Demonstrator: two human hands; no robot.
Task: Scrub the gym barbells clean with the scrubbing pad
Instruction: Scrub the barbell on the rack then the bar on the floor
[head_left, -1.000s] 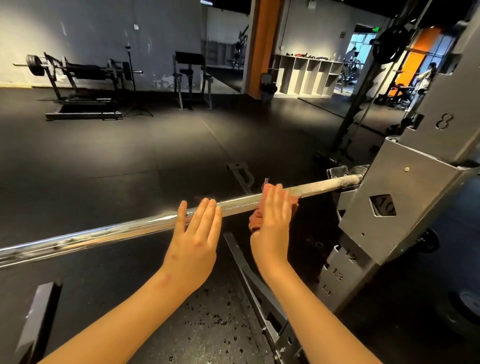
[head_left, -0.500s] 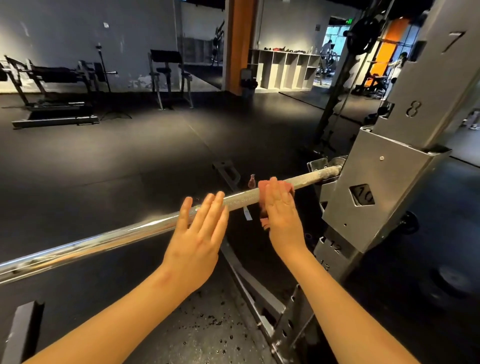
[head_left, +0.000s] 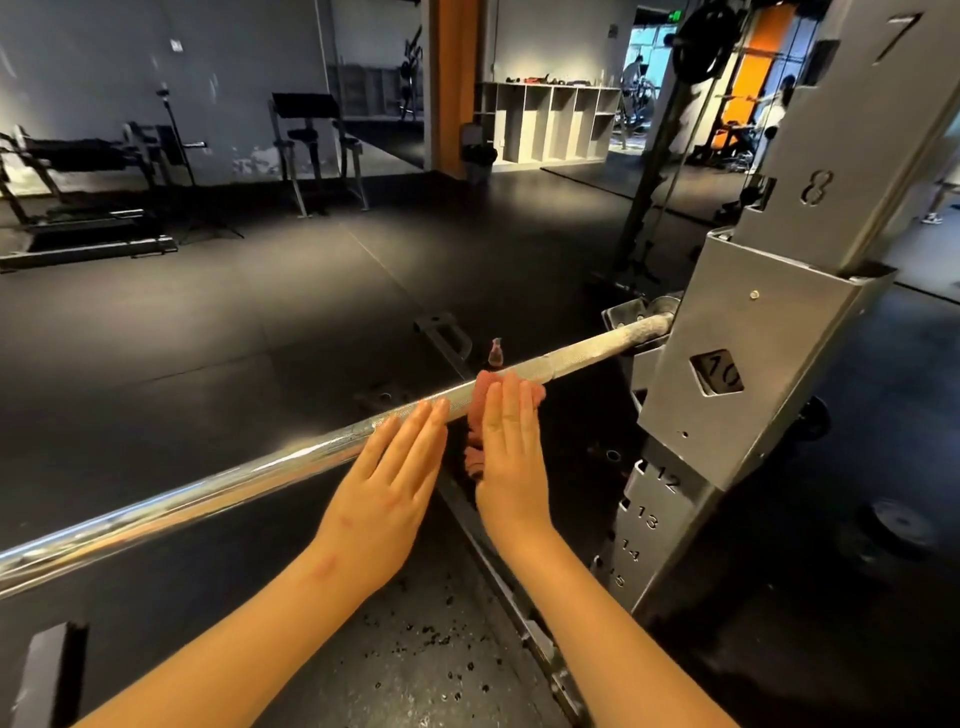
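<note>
A long steel barbell (head_left: 234, 478) runs from lower left up to the rack at the right, shiny on its left stretch and knurled and whitish towards the rack. A pinkish scrubbing pad (head_left: 474, 457) is draped over the knurled part and hangs below the bar. My right hand (head_left: 511, 457) lies over the pad with straight fingers and presses it onto the bar. Just to its left, my left hand (head_left: 389, 483) is flat, its fingertips touching the bar.
The grey numbered rack upright (head_left: 753, 364) stands close on the right and holds the bar's end. A small bottle (head_left: 496, 353) sits on the black floor beyond the bar. The rack's floor rail (head_left: 519, 587) runs under my arms. Benches (head_left: 78, 156) and shelves (head_left: 550, 122) stand far back.
My right hand slid the pad along the bar towards the rack, then back towards my left hand. The left hand stayed on the bar. The view shifted slightly.
</note>
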